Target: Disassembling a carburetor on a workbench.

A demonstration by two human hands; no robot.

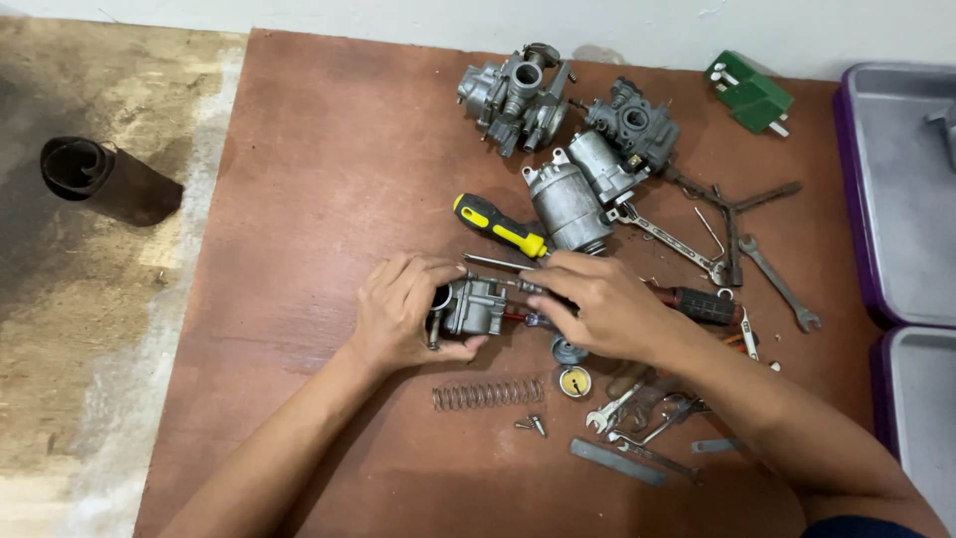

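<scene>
Left hand [403, 314] clamped round small carburetor [476, 307] | right hand [607, 309] pinching its right end, fingertips hide the part | spring [486, 395] just below carburetor | tray [861, 189] far right, cut off.

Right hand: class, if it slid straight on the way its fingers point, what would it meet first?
The right hand points leftward, so it would probably first meet the small grey metal carburettor gripped by the left hand.
</scene>
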